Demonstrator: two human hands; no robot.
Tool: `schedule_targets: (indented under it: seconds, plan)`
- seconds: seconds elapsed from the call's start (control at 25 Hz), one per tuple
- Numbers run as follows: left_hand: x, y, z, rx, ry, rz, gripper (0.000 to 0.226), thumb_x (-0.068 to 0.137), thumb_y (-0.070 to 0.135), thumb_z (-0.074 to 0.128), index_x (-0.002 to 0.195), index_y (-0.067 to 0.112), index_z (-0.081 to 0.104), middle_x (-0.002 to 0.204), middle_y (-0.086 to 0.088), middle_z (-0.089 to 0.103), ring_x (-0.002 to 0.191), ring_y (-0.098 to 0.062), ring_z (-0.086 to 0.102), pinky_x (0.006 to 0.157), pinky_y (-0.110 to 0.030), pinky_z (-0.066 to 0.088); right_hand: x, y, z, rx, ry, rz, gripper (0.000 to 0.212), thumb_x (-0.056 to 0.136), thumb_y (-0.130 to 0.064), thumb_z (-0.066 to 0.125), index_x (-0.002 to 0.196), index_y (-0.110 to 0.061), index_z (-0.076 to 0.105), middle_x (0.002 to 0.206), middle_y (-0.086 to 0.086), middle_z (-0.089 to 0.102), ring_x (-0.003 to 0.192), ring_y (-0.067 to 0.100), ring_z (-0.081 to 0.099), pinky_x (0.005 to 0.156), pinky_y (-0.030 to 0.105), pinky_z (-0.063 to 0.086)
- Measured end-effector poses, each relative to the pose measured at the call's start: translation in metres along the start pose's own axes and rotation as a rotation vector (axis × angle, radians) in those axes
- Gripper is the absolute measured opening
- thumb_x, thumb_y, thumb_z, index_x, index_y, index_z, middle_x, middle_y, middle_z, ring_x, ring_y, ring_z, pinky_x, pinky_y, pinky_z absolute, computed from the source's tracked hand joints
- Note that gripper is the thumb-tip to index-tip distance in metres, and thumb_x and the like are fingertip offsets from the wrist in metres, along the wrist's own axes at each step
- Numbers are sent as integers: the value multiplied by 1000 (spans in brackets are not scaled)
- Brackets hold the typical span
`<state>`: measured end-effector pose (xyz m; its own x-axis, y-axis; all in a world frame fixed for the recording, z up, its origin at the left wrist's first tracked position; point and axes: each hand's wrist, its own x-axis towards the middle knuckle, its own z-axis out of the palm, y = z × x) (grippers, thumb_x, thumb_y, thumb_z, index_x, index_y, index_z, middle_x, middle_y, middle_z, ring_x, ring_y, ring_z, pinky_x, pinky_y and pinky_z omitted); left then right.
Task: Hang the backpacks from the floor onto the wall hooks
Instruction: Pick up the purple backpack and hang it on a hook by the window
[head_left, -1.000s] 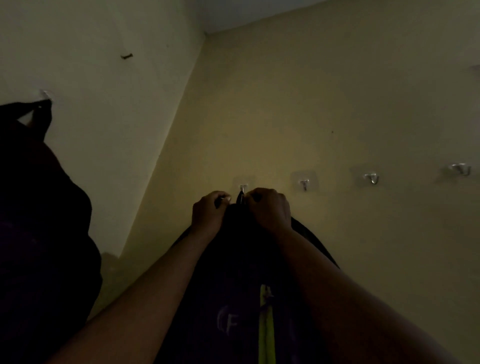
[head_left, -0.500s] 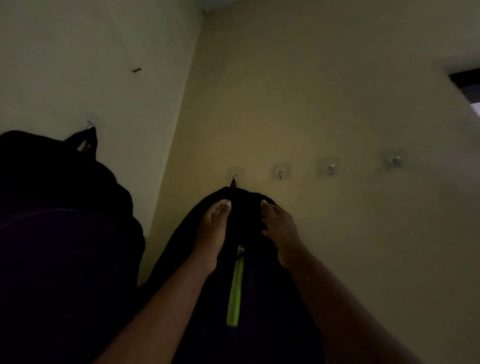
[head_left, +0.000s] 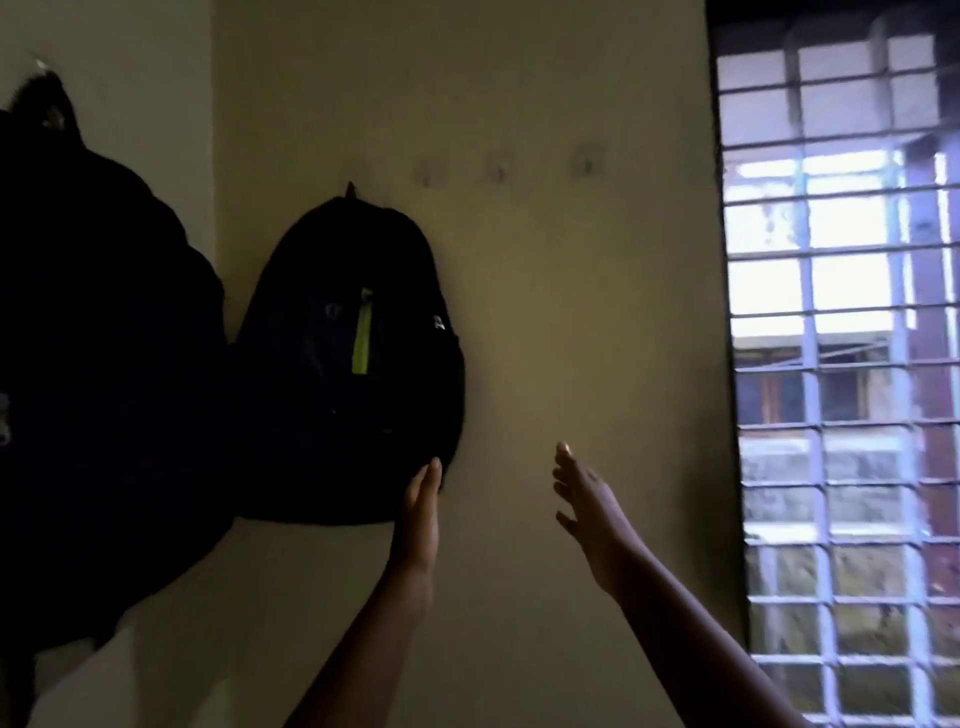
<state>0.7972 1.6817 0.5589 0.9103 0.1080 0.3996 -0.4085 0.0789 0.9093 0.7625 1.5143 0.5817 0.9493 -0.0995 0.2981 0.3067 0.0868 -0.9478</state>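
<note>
The black backpack with the lime zip strip (head_left: 332, 415) hangs upright on the far wall (head_left: 571, 312), held up by its top loop (head_left: 349, 189). Your left hand (head_left: 421, 499) reaches up to that backpack's lower right edge, fingers straight and pressed together. In this dim light the tips seem to touch the fabric, though I cannot be sure. Your right hand (head_left: 587, 499) is raised to the right of the backpack and apart from it, with the fingers straight, slightly spread and holding nothing. Just beside the backpack on its left, a larger dark backpack (head_left: 104, 364) hangs on the adjoining wall. Above and to the right of the backpack, three bare hooks (head_left: 497, 171) sit in a row. Further right of the backpack is a barred window (head_left: 841, 364).
</note>
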Motion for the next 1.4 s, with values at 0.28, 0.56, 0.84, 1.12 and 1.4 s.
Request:
schedule_targets:
  seconds: [0.28, 0.56, 0.84, 1.12, 1.4]
  plan:
    - [-163, -104, 118, -12, -46, -274, 55, 94, 46, 33, 144, 25, 29, 154, 2, 31, 140, -17, 30, 106, -29, 23, -130, 93, -144, 46, 120, 200, 48, 97, -35, 39, 141, -15, 39, 149, 3, 39, 139, 17, 34, 110, 33, 27]
    - [-365, -179, 248, -18, -6, -602, 55, 94, 46, 36, 143, 20, 34, 149, -5, 39, 137, -22, 35, 103, -30, 26, -266, 166, -329, -70, 128, 483, 27, 96, -41, 41, 96, -23, 61, 91, -13, 56, 88, 4, 54, 78, 18, 39]
    - [-462, -258, 307, 121, 84, -842, 52, 95, 36, 42, 139, 9, 39, 146, -13, 42, 135, -26, 39, 111, -35, 28, -325, 263, -443, -134, 230, 791, 49, 90, -49, 48, 125, -14, 53, 116, 1, 55, 114, 18, 50, 101, 34, 34]
    - [-492, -411, 336, 266, 127, -1065, 43, 96, 30, 42, 134, 10, 46, 141, -12, 49, 129, -26, 46, 105, -34, 33, -313, 418, -501, -380, 155, 992, 52, 90, -46, 50, 128, -11, 54, 134, 8, 57, 125, 23, 51, 105, 34, 37]
    - [-568, -683, 343, 348, 217, -1234, 36, 95, 25, 45, 126, 9, 52, 132, -11, 56, 116, -23, 53, 90, -24, 33, -347, 723, -544, -833, -310, 941, 56, 87, -39, 58, 134, -9, 47, 137, 15, 51, 128, 29, 47, 104, 33, 36]
